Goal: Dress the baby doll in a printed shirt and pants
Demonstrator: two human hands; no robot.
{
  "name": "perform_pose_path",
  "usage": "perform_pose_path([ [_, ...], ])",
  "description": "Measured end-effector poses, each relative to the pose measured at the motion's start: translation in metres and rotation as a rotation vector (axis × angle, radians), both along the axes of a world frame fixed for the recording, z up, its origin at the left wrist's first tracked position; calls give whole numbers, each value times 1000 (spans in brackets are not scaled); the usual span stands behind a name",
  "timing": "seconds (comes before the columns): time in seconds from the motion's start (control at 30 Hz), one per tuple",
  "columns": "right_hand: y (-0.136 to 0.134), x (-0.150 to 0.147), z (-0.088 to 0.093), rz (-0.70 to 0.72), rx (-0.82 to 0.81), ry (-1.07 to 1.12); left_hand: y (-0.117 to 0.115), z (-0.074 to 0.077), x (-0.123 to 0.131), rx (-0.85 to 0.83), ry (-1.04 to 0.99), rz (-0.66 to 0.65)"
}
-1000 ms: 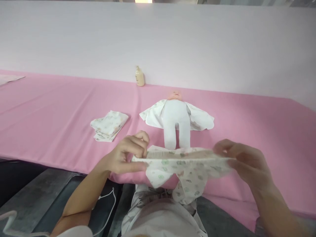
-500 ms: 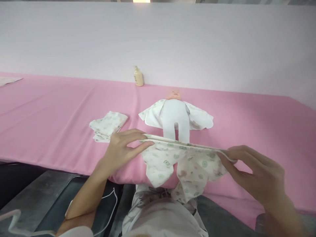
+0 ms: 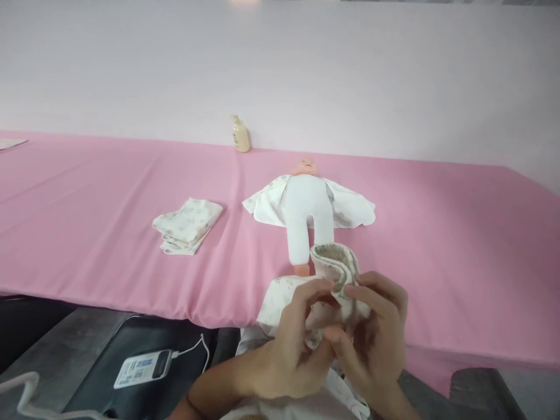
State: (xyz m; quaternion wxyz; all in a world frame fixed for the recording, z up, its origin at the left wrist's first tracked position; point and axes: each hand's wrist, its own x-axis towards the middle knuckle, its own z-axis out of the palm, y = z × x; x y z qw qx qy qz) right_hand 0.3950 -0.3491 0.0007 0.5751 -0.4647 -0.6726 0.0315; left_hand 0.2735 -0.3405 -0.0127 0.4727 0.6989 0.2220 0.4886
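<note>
Left hand (image 3: 291, 356), right hand (image 3: 376, 332) drawn together — gripping bunched baby garment (image 3: 336, 268)

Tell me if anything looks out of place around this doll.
One thing: a white labelled device with a cable lies on the dark surface below the pink table, apart from the doll and folded clothes, so it looks out of place.

Printed white baby garment (image 3: 335, 263), bunched, rolled edge curling upward

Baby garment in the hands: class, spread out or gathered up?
Gathered up: the garment is bunched into folds between the left hand and right hand.
</note>
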Motion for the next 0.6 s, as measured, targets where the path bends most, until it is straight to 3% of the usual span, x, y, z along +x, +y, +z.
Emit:
perform_pose_path([
  [0.13, 3, 20, 6, 87, -87, 120, 6, -2, -8, 248, 129, 19],
  [0.23, 1, 31, 15, 214, -180, 215, 20, -7, -9, 339, 24, 318],
  [0.3, -2, 34, 21, 263, -189, 278, 30, -7, -11, 237, 4, 435],
  [0.33, -3, 36, 24, 282, -186, 297, 35, -5, -12, 136, 46, 376],
  [0.43, -2, 37, 28, 257, -170, 262, 46, 7, -15, -146, 179, -15],
  [0.47, 0, 37, 28, 228, -189, 227, 49, 11, -16, -179, 174, -59],
  [0.6, 10, 38, 30, 224, -366, 139, 52, 22, -15, -69, 57, 139],
])
